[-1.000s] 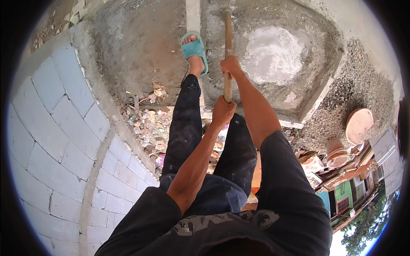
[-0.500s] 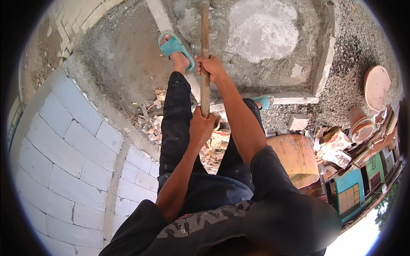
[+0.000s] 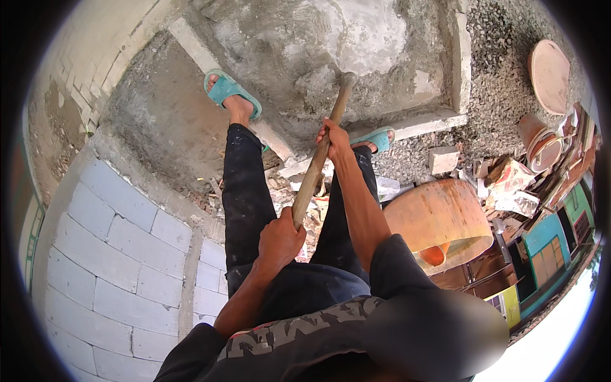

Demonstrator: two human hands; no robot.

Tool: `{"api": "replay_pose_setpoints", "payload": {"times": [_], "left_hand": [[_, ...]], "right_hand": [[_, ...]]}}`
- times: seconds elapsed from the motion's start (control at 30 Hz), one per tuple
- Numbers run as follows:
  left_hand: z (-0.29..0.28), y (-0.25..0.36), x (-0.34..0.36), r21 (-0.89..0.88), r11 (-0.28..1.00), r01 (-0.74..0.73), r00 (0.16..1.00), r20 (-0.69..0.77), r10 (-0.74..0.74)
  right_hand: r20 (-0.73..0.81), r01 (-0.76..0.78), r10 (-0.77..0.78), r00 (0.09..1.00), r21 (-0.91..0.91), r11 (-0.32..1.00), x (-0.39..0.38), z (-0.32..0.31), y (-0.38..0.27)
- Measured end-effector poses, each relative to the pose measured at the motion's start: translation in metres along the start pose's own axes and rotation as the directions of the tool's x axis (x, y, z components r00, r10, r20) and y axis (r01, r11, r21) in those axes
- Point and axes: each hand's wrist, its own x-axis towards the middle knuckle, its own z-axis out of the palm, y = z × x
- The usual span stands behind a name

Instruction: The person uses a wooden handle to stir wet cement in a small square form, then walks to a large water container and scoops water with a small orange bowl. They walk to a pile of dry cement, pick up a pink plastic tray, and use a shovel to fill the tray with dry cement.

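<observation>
From the head view I log the pale patch (image 3: 377, 39) ahead, right of centre; the wooden handle (image 3: 311, 183) slants away rightward to its near edge. Right hand (image 3: 335, 140), wrapped mid-shaft, is nearer the patch; left hand (image 3: 281, 242) grips the butt end, fingers curled.

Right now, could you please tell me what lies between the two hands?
In the head view, a stretch of wooden handle runs between the left hand and right hand.
</observation>
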Motion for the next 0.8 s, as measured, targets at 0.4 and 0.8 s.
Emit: {"api": "replay_pose_setpoints", "payload": {"times": [0.4,0.8], "left_hand": [[-0.006,-0.114,0.217,0.470,0.693,-0.546,0.784,-0.004,0.621],[0.029,-0.101,0.186,0.063,0.841,-0.538,0.810,-0.236,0.536]], "right_hand": [[-0.083,0.192,-0.174,0.981,0.373,0.908,0.052,-0.074,-0.040],[0.035,0.520,-0.524,0.851,0.093,0.849,-0.072,-0.015,-0.096]]}}
